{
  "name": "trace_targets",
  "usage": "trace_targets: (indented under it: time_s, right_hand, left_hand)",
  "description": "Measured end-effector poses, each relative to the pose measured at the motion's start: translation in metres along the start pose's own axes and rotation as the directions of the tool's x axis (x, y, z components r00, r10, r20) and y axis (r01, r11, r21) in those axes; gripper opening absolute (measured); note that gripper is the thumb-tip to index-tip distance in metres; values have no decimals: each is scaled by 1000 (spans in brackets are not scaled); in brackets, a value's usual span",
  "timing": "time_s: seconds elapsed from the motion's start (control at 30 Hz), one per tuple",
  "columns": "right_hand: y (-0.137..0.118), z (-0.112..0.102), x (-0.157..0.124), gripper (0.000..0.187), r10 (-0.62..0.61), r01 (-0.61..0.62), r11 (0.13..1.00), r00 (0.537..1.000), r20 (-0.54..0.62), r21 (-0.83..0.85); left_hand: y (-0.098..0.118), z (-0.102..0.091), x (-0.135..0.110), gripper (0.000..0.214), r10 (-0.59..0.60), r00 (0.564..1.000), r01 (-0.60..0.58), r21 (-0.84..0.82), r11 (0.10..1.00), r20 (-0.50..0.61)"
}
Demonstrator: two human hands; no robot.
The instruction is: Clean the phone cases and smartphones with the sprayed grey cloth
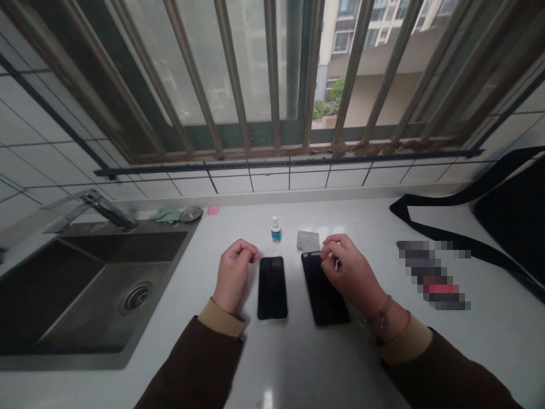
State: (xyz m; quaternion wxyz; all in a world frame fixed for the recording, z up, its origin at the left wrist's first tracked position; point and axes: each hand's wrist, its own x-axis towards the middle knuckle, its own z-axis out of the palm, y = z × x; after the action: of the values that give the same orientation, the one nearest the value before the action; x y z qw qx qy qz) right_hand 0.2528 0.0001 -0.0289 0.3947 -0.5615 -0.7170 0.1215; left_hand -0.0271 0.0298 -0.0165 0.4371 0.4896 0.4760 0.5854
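On the white surface (230, 227), with left hand (235, 275) loosely curled and empty just beside a black smartphone (272, 288); with right hand (351, 268) pinched closed on the upper edge of a second black smartphone (326, 295).

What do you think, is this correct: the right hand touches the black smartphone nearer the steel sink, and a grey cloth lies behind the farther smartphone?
Not correct: the head view shows the right hand touching the farther black smartphone, not the nearer black smartphone by the steel sink. The grey cloth stays as stated.
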Motion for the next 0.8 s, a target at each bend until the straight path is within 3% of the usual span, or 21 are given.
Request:
trace_targets:
  time_s: [0.2,0.43,0.63,0.73,0.8]
  right_hand:
    - [0,2,-3,15,-3,2,1000,1000,30,10]
    - [-3,2,-2,16,-8,8,999,1000,-5,53]
    - [-5,0,-1,18,-45,44,997,999,3,62]
    - [-6,0,-1,18,-48,48,997,999,-1,62]
    - [-6,0,0,19,-44,45,997,999,-7,65]
  left_hand:
    - [6,-2,-3,13,42,997,-54,193,980,66]
    - [12,2,-8,14,52,991,-83,260,962,123]
    - [17,4,-8,13,64,984,-105,255,961,164]
    - [36,4,-17,14,70,977,-109,190,976,201]
    - [55,0,-38,16,71,960,-85,40,996,271]
